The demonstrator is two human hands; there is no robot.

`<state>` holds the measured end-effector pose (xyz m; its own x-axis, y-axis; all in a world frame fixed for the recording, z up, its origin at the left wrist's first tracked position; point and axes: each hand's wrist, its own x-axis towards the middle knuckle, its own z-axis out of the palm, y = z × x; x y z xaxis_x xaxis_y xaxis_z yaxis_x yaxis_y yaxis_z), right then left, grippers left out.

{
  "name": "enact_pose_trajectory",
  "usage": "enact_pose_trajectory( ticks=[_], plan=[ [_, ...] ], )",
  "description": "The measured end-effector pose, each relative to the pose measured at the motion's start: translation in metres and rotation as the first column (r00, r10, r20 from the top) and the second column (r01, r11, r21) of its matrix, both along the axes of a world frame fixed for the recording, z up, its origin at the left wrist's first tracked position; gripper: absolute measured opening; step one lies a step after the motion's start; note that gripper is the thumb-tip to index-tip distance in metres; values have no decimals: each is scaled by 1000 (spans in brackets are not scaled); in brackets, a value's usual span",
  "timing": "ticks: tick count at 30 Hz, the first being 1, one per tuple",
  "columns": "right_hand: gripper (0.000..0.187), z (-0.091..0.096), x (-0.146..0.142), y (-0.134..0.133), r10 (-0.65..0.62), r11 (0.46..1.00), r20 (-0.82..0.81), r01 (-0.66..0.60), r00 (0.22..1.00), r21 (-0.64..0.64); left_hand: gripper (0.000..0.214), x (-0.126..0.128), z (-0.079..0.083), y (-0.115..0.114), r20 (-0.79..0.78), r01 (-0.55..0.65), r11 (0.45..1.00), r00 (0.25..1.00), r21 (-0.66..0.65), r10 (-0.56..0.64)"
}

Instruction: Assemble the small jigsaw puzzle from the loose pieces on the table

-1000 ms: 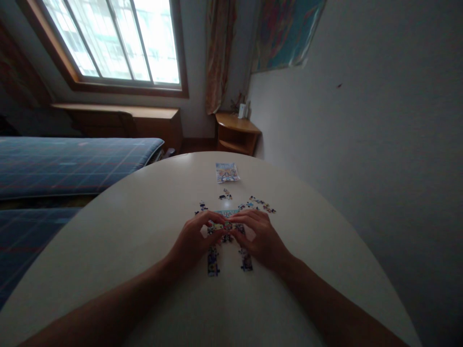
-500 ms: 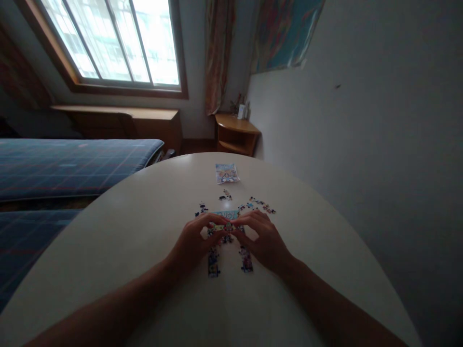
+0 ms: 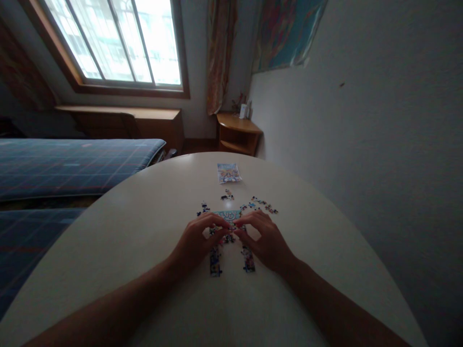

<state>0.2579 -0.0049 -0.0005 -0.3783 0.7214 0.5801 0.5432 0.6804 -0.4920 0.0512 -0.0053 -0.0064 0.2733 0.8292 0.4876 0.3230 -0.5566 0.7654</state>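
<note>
Curling over one jigsaw puzzle (image 3: pixel 227 215): two hands (image 3: pixel 195 238) (image 3: pixel 266 238).

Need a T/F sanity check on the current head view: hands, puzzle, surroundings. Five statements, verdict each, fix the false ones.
1. The left hand and right hand both have their fingertips over the partly assembled puzzle. True.
2. The printed sheet lies nearer the person than the puzzle. False: it lies beyond the puzzle, toward the far edge of the table.
3. The table's visible far edge is curved. True.
4. All the loose pieces lie left of the puzzle. False: some lie to its right and some beyond it.
5. The plaid mattress is to the left of the table. True.
</note>
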Motion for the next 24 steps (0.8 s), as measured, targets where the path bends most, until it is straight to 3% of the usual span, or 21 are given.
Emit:
enact_pose_trajectory(
  ticks=[14, 24],
  plan=[
    [11, 0, 0, 0, 14, 1000, 0, -14, 1000, -27, 5, 1, 1, 1, 23, 58, 998, 998, 38, -59],
    [10, 0, 0, 0, 14, 999, 14, -14, 1000, -46, 6, 0, 0, 0, -23, 34, 999, 999, -20, -35]
  ],
)
